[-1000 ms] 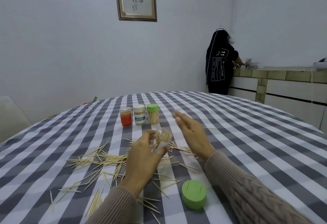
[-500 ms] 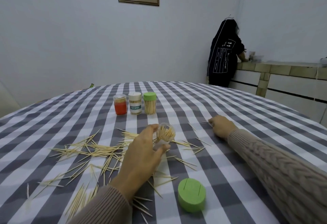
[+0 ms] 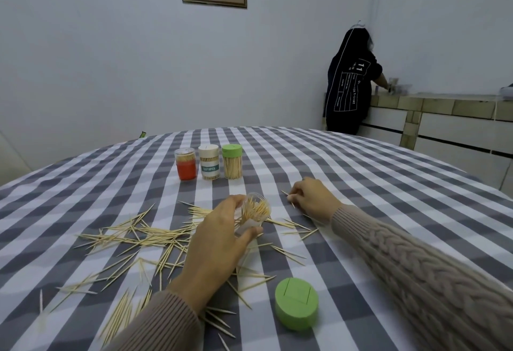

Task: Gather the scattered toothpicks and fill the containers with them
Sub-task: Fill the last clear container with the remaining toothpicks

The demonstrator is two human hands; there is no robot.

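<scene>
You have four jars: three capped ones in a row and one open jar; one loose green lid; dozens of scattered toothpicks.

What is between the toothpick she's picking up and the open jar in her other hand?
Nothing visible. The right hand pinches a toothpick on the tablecloth; the left hand holds the open jar close by, mouth uncovered. Its green lid lies nearer her.

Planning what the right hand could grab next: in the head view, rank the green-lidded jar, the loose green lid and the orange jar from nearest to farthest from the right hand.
From the right hand:
1. Green-lidded jar, just beyond it, to its left.
2. Loose green lid, nearer the person.
3. Orange jar, leftmost in the row.
Items 1 and 2 are fairly close; the orange jar is clearly farthest.
</scene>
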